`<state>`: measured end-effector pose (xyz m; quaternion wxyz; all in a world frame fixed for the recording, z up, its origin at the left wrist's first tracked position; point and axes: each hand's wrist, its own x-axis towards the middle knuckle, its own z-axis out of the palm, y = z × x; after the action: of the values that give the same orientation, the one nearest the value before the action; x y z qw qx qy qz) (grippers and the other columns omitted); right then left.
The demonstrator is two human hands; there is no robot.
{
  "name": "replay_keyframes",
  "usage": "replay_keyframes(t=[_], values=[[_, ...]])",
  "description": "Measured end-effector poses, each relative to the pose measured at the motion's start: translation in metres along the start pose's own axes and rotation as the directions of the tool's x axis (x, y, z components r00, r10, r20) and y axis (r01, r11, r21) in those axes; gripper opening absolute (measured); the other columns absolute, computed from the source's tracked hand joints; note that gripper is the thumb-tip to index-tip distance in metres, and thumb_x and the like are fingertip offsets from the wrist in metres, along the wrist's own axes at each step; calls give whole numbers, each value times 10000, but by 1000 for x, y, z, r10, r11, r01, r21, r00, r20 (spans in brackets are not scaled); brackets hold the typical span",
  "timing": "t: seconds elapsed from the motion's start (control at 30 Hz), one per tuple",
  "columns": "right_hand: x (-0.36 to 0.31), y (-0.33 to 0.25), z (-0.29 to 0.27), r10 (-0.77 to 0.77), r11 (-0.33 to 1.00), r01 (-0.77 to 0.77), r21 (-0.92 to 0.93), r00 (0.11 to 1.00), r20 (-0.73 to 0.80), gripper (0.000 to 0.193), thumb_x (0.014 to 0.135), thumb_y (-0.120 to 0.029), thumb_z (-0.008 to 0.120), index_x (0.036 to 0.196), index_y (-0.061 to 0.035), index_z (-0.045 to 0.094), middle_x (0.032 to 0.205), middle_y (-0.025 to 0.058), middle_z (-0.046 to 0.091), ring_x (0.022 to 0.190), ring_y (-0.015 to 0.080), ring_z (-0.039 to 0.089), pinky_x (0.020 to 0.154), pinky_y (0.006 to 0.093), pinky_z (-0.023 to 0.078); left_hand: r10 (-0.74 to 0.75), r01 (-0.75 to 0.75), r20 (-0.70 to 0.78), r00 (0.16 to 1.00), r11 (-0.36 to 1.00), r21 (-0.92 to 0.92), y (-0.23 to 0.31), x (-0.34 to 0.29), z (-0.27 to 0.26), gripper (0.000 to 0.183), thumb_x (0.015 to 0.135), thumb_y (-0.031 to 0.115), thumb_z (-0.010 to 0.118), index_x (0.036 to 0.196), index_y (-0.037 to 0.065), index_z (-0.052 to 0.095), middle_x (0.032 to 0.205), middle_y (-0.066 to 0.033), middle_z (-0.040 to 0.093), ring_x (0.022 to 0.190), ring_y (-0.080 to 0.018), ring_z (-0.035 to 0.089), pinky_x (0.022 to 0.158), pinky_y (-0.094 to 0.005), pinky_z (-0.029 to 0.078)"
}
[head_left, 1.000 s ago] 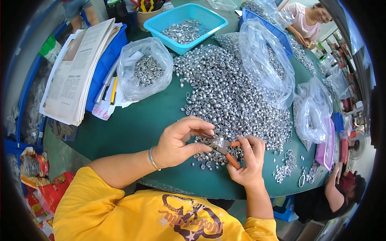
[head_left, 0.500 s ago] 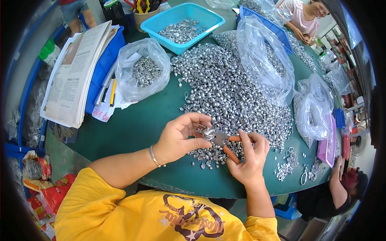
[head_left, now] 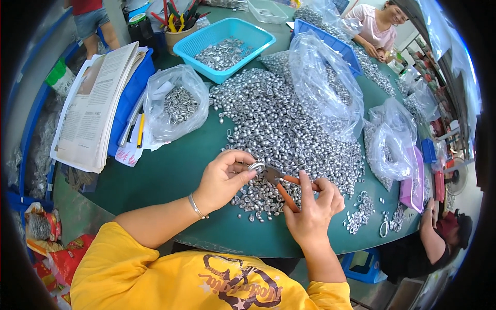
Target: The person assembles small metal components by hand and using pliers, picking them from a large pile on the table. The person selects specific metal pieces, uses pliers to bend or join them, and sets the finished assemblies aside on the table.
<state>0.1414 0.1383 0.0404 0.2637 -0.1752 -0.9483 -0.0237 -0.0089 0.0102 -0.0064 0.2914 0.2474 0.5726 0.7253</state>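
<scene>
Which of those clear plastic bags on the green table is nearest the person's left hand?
The clear bag between the stacked papers and the metal pile, closest to the left hand; the other clear bags lie farther right.

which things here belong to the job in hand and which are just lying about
In use:
orange-handled pliers, in the right hand
silvery piece, in the left hand
silvery pile, probably

Seemingly lying about:
newspapers
red packaging

metal piece (head_left: 256, 167): silver, rounded, pinched in left hand (head_left: 221, 178) | pliers (head_left: 273, 176): orange-handled, dark-headed, handles spread, in right hand (head_left: 311, 209), head toward metal piece
</scene>
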Motion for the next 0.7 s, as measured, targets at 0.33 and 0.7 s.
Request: replay_keyframes(t=[0.33,0.7], values=[[1,18,-10,117,974,-151,167,974,196,550,545,-107,683,1075,-70,540,978,86,497,933,255,466,825,384,293,-303,295,38,952,883,-365,17,12,16,171,841,12,537,1006,7,493,941,-89,536,832,-161,596,702,-267,522],[-3,14,-22,25,997,-20,-70,997,74,582,547,-111,662,1113,-68,529,1008,93,457,963,261,419,791,391,244,340,-340,124,932,704,623,9,35,24,145,713,-10,639,841,36,590,831,-38,519,684,-109,556,606,-229,472]])
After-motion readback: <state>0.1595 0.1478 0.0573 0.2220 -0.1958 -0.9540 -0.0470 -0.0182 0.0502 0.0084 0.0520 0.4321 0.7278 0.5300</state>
